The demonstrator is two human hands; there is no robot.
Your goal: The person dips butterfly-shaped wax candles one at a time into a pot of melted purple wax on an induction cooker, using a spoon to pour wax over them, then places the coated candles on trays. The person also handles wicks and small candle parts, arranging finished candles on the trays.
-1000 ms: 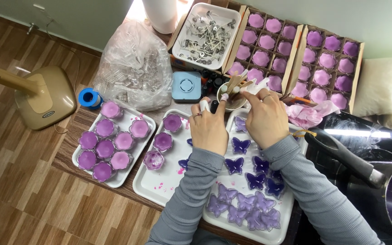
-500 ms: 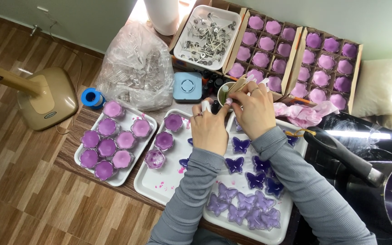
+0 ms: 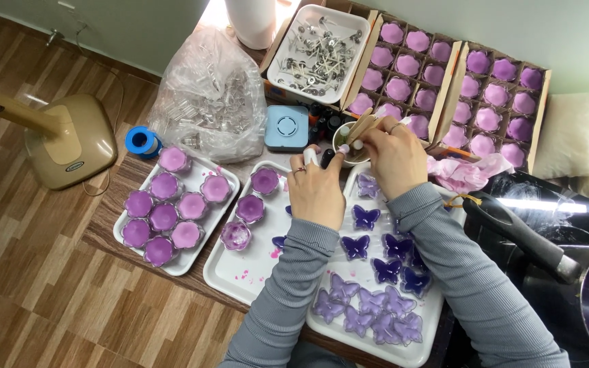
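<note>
Left hand (image 3: 317, 193): rests palm down at the top edge of the white tray (image 3: 427, 344), fingers spread wide, fingertips touching the rim of the cup (image 3: 344, 146).
Right hand (image 3: 395, 158): fingers pinched narrow on wooden sticks (image 3: 365, 125) standing in the cup.
Cup: small, white, just beyond the tray, near the blue box (image 3: 286, 127).
Tray contents: purple butterfly candles (image 3: 365, 217), dark and pale.
Left of tray: flower candles (image 3: 163, 217) on two other trays.

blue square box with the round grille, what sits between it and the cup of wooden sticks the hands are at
In the head view, a cluster of small dark bottles stands between the blue square box and the cup of wooden sticks; their exact count is unclear.
</note>
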